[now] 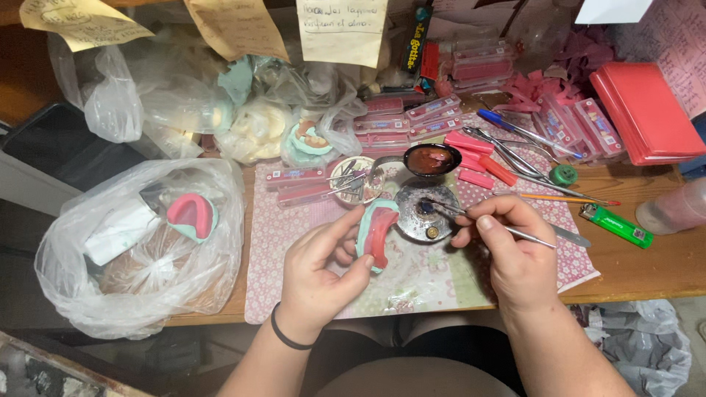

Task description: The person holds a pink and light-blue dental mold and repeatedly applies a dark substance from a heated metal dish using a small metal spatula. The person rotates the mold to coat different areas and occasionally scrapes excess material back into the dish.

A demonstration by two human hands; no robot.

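Now the left hand (321,266) is clamping the pink wax denture on its green cast (377,233), centre bench; the right hand (509,246) is pinching a wax spatula (471,216), tip at 10 o'clock over the burner (427,212). Best warming only the tip, cast steady.

A wooden desk (647,265) carries a pink patterned mat (294,242) at its middle. On the bare wood to the right lie a green lighter (616,225), an orange pencil (566,198) and a stack of red booklets (646,110); a clear plastic bag (95,287) sits at the left edge.
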